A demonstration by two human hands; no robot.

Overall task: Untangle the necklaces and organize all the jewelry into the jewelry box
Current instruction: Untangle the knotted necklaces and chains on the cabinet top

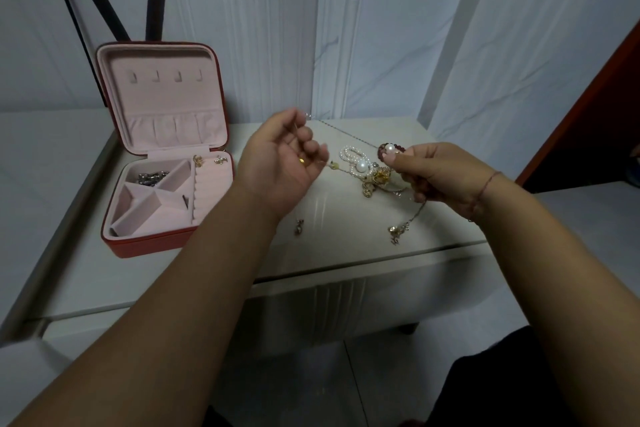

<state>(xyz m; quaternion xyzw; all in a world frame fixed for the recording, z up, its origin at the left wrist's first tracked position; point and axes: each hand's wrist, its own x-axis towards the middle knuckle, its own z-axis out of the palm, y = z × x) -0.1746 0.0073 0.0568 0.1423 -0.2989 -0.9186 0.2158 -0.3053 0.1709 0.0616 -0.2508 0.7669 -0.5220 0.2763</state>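
At the fingertips [298, 116] of the left hand [280, 156], a thin silvery chain [349, 135] is pinched. It runs straight, slanting down rightward to the right hand [440, 173], whose fingers grip a pearl [391, 148], above the tangle [367, 173] on the table [329, 253], right of 1 open box [149, 246].

Open red jewelry box [149, 246]; necklaces [363, 172] tangled nearby

Your jewelry box [145, 243] is red outside and pale pink inside, with silver pieces [151, 178] in its far left compartment. On the cream table [329, 218] lie a white pearl strand [349, 156] and a gold tangle [375, 180]. The bead bracelet [382, 149] at your right hand [433, 177] is dark red; a red thread [488, 182] circles that wrist. Your left hand [280, 156] shows a gold ring [302, 160]. The thin chain [349, 135] looks silvery grey.
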